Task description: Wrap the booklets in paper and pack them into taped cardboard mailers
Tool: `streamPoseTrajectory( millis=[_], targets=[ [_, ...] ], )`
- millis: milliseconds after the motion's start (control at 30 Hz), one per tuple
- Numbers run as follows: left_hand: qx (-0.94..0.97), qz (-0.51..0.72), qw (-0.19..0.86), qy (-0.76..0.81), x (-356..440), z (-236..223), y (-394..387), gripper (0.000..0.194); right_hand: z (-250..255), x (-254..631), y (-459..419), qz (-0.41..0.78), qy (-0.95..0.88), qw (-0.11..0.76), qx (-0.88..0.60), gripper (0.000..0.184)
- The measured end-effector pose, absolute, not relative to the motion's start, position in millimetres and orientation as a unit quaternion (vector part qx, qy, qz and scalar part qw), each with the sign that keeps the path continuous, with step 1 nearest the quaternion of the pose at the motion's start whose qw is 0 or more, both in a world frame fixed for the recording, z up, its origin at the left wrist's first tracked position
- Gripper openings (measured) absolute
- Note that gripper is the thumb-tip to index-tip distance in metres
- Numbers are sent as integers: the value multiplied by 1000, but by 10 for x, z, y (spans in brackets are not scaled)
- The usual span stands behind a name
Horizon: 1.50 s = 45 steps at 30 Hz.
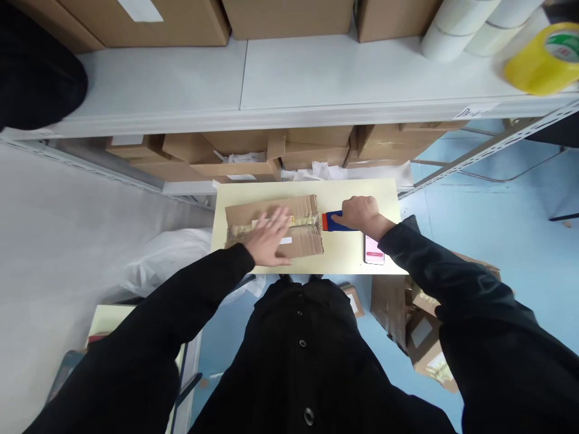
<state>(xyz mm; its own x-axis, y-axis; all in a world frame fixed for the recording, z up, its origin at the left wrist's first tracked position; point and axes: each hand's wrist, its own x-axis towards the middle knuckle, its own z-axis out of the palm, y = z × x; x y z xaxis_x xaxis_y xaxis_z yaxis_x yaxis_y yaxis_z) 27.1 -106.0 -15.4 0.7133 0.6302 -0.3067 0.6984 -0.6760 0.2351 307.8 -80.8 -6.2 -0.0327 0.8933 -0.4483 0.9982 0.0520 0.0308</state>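
A flattish cardboard box (306, 242) lies on the pale yellow table (294, 266), with clear tape along its middle and around its right end. My left hand (268, 239) is over the top of the box, fingers spread and a little blurred. My right hand (362, 215) is closed round a blue and red flat object (335, 221), whose exact kind I cannot make out. Its red end is at the box's right end; my fingers hide the other end. Just below my right hand lies a phone (374, 251) with a lit screen.
A grey shelf (316, 75) runs across beyond the table, carrying cardboard boxes (289, 18), white rolls (446, 39) and a yellow tape roll (543, 63). More cartons (316, 144) fill the lower shelf. Cartons (425, 331) stand on the floor at right; a plastic bag (169, 259) lies left.
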Motion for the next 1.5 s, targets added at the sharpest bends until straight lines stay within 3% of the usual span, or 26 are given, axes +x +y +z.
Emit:
streamPoseTrajectory(
  millis=[133, 300, 500, 633, 767, 867, 1033, 1200, 1333, 1500],
  targets=[
    [944, -55, 234, 225, 857, -314, -935, 108, 6, 3020, -810, -161, 686, 192, 683, 61],
    [945, -24, 268, 188, 1001, -571, -868, 93, 70, 2827, -797, -168, 668, 207, 695, 41],
    [965, -48, 184, 180, 989, -552, -883, 94, -197, 2681, -874, -130, 717, 229, 645, 26],
    [970, -62, 155, 175, 963, -556, -895, 100, -449, 2784, -1055, -161, 734, 254, 608, 34],
    [961, -50, 203, 180, 916, -560, -850, 104, -501, 3000, -1134, -128, 686, 208, 686, 52],
    [951, -43, 242, 188, 836, -490, -796, 106, -482, 3189, -1182, -107, 638, 159, 746, 53],
    [934, -12, 239, 264, 363, -294, -800, 102, -645, 3289, -1420, -159, 547, 101, 816, 35],
    [836, 126, 218, 487, -585, -429, -1081, 100, -1013, 3036, -1692, -190, 517, 75, 831, 33],
    [710, 206, 326, 590, -1190, -804, -1474, 92, -1265, 2860, -1804, -209, 513, 50, 831, 35],
    [669, 168, 442, 574, -1399, -966, -1697, 97, -1402, 2799, -1903, -218, 527, 37, 821, 39]
  ],
)
